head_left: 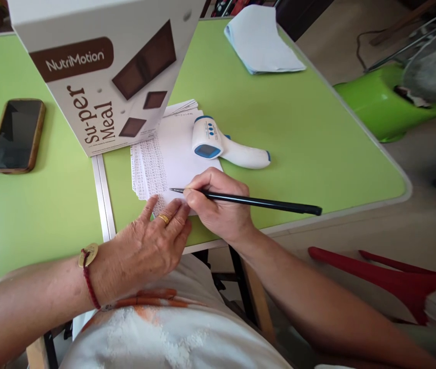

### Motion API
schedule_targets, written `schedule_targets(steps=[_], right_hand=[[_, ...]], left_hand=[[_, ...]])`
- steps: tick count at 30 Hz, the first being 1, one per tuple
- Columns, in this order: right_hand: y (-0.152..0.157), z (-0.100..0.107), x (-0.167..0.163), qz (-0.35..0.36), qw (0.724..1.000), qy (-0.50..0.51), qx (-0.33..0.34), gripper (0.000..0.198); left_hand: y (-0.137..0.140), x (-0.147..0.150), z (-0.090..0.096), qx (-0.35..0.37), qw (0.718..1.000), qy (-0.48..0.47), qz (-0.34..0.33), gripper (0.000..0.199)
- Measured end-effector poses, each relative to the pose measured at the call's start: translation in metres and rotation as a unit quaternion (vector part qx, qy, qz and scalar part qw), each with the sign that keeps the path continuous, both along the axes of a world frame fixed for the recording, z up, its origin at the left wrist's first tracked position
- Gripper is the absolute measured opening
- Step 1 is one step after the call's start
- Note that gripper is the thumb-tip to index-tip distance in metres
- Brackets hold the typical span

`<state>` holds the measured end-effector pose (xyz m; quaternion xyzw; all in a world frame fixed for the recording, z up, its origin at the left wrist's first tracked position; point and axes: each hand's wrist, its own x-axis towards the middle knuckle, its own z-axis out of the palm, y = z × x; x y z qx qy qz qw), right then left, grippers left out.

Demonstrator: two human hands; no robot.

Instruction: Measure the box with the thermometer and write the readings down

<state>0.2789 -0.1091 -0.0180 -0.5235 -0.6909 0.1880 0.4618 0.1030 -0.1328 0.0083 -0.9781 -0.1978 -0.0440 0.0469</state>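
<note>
My right hand [223, 205] grips a black pen [264, 201] between thumb and fingers, its tip just above or on the top sheet. Under it lies a stack of white paper [181, 164], with rows of small handwriting along its left side. My left hand [156, 238] rests with fingers stretched out on the lower edge of the paper, a ring on one finger. A white and blue infrared thermometer [228, 146] lies across the right part of the sheets. The NutriMotion box [102, 77] stands at the paper's upper left and hides part of it.
A phone in a brown case [17, 136] lies on the green table [60, 205] at the left. Folded white paper [262, 41] is near the far edge. A metal seam [103, 200] crosses the table. Beyond the right edge are a green stool [383, 107] and a red object [391, 282].
</note>
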Motion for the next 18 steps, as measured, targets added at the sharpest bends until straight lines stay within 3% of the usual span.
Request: schedule_targets(steps=[18], right_hand=[[0.0006, -0.0008, 0.0, -0.006, 1.0, 0.001, -0.004, 0.013]], left_hand=[[-0.0009, 0.0003, 0.0004, -0.005, 1.0, 0.004, 0.005, 0.041]])
